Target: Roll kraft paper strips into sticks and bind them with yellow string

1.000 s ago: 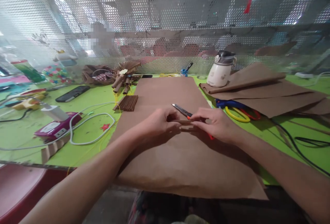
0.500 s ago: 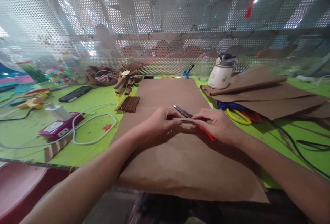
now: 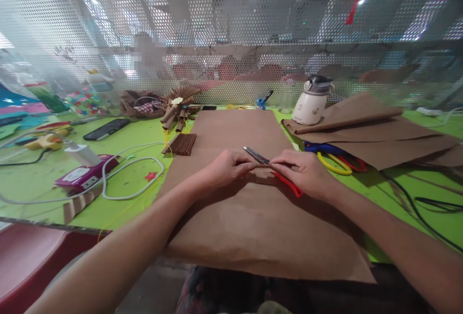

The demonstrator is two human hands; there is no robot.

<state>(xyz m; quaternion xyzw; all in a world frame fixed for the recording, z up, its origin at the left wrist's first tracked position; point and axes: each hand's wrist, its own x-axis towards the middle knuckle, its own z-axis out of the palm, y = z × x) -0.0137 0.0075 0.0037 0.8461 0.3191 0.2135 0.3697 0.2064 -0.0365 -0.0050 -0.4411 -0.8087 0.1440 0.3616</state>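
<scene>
Between my two hands a narrow folded strip of brown paper (image 3: 263, 166) is stretched level. My left hand (image 3: 231, 165) pinches its left end and my right hand (image 3: 298, 169) its right end, fingers closed on both. Beneath them a large brown paper sheet (image 3: 235, 212) covers the middle of the table and hangs over the front edge. Red-handled scissors (image 3: 290, 184) lie on the sheet, blades toward the upper left, partly hidden by my right hand. A pleated piece of brown paper (image 3: 183, 144) rests at the sheet's left edge.
At left are a purple power strip (image 3: 85, 174) with white cables, a black phone (image 3: 106, 129) and a red star (image 3: 150, 176). Rolled paper pieces (image 3: 177, 111) stand behind. To the right are a white thermos (image 3: 311, 102), yellow-handled scissors (image 3: 336, 164) and stacked brown paper (image 3: 372, 130).
The strip between my hands now looks thinner and flatter, pressed edge-on. Both hands stay in nearly the same place, and the scissors have not moved.
</scene>
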